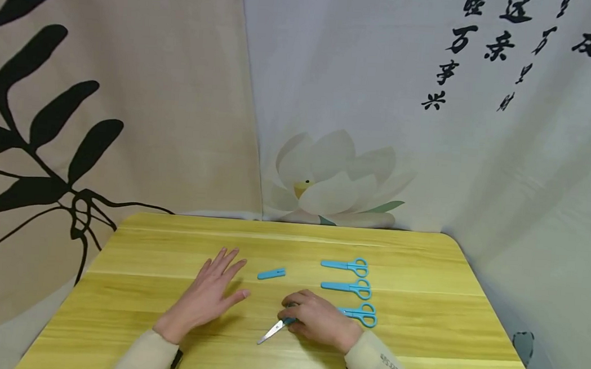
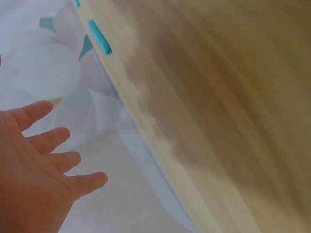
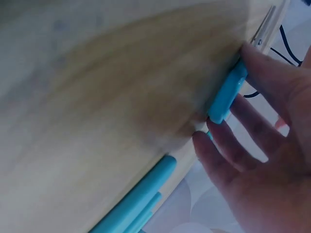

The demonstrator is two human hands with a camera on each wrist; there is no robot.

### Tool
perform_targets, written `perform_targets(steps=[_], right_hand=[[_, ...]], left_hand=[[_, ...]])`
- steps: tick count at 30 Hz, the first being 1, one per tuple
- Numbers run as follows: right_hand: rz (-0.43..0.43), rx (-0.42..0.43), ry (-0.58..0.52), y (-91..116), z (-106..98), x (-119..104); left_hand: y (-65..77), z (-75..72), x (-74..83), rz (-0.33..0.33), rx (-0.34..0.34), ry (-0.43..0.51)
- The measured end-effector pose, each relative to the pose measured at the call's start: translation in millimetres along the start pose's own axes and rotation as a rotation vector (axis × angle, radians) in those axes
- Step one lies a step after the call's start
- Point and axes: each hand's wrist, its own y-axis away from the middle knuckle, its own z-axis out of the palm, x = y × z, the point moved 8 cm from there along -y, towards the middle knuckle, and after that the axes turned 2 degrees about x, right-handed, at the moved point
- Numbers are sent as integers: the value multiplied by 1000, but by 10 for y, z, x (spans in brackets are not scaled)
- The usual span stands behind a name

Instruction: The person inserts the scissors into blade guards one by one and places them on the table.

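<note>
My right hand (image 1: pixel 320 317) pinches the blue handles of a pair of scissors (image 1: pixel 272 332); the bare metal blades point toward the front left, low over the wooden table. In the right wrist view, the thumb and fingertips meet the blue handle (image 3: pixel 228 94), and the fingers partly cover it in the head view. My left hand (image 1: pixel 206 296) is spread above the table with straight fingers, holding nothing. A small blue blade cover (image 1: pixel 272 273) lies between the two hands, farther back.
Three more blue scissors with covered blades lie in a column on the right: the back pair (image 1: pixel 346 265), the middle pair (image 1: pixel 347 287) and the front pair (image 1: pixel 366 314), partly behind my right hand. Behind the table (image 1: pixel 171 227) hangs a printed curtain (image 1: pixel 179 87).
</note>
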Motion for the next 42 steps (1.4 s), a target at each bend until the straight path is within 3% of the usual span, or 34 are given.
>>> perform_targets(steps=[12, 18, 28, 34, 42], right_hand=[[61, 40, -4, 64, -23, 4], [71, 111, -8, 181, -110, -4], [95, 194, -44, 372, -257, 37], [120, 217, -46, 445, -317, 110], [125, 255, -47, 533, -437, 153]], left_hand=[[-429, 412, 134, 73, -217, 148], [-586, 507, 167, 129, -237, 166], [-803, 724, 77, 61, -283, 183], [-883, 791, 86, 32, -294, 252], [-942, 871, 108, 41, -303, 317]])
